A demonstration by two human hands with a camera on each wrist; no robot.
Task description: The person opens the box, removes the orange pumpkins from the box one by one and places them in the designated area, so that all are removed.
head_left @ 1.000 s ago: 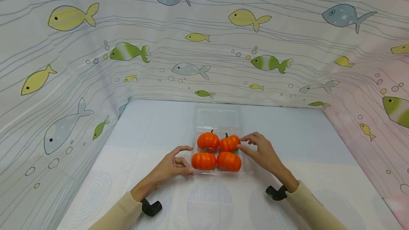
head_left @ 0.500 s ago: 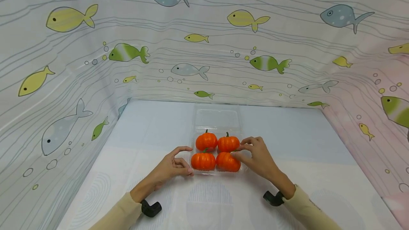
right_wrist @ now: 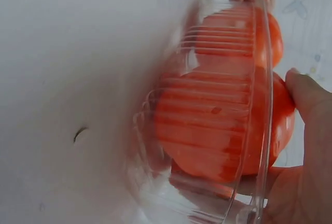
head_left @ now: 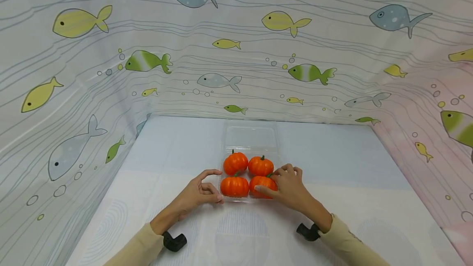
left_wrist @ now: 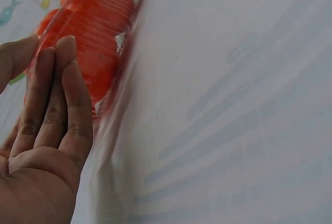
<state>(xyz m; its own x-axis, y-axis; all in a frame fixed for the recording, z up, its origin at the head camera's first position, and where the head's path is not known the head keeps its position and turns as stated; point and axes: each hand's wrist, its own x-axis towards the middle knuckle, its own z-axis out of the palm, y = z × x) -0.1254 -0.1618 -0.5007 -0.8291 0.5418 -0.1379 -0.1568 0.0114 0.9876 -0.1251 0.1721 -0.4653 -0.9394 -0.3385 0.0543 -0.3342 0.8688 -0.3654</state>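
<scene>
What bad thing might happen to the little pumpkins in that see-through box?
The right hand grips the near right pumpkin. Pulling it out may knock the three other pumpkins, which sit tightly packed. The clear box looks light and thin, so it might lift or slide along, though the left hand steadies its side. The open lid lies behind and might flop forward.

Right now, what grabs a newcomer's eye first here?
Four orange pumpkins packed two by two in a clear plastic tray at mid-table, its lid open behind. The right hand grips the near-right pumpkin; the left hand touches the tray's left edge. Fish-print cloth surrounds everything.
</scene>
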